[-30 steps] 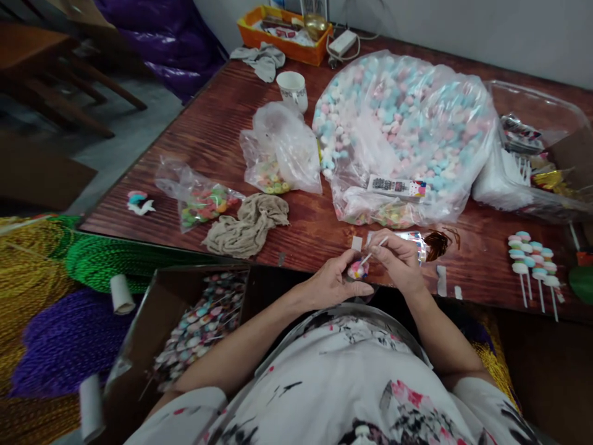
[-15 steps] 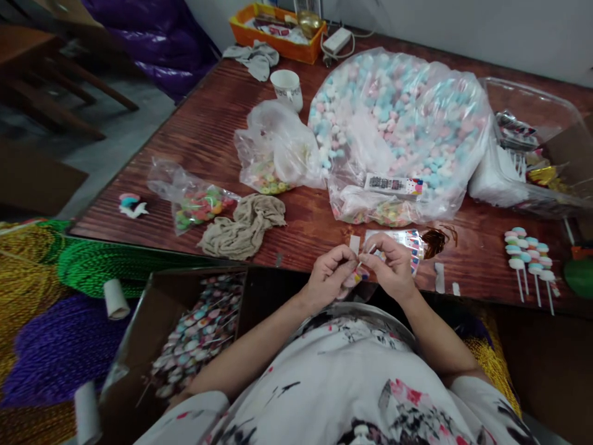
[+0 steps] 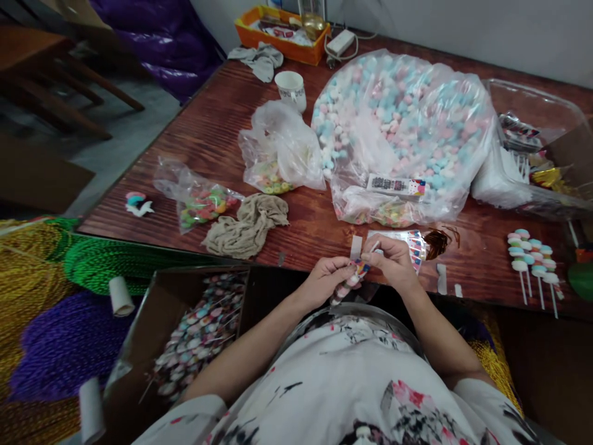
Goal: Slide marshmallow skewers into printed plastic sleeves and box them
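Note:
Over the table's front edge, both hands work on one bagged marshmallow skewer (image 3: 341,290), pink and white with a colourful printed part. My left hand (image 3: 327,282) is closed round its printed middle, fingers pinched. My right hand (image 3: 393,262) pinches the upper end, where a white stick (image 3: 374,246) pokes out between thumb and fingers. Just behind the hands lie flat printed bags (image 3: 417,248) and a bunch of copper-coloured twist ties (image 3: 440,242). Several unwrapped marshmallow skewers (image 3: 532,254) lie to the right on the table.
A big bag of marshmallows (image 3: 403,117) fills the table's middle, beside a clear plastic bin (image 3: 532,93). Left of it are candy bags (image 3: 204,207), a crumpled cloth (image 3: 245,227) and a mug (image 3: 291,89). A cardboard box (image 3: 134,346) of marshmallow skewers stands below the edge.
The skewer has come up into clearer view, its printed part and marshmallows now showing below my left hand. My fingers have shifted on the stick end. The camera view has moved slightly.

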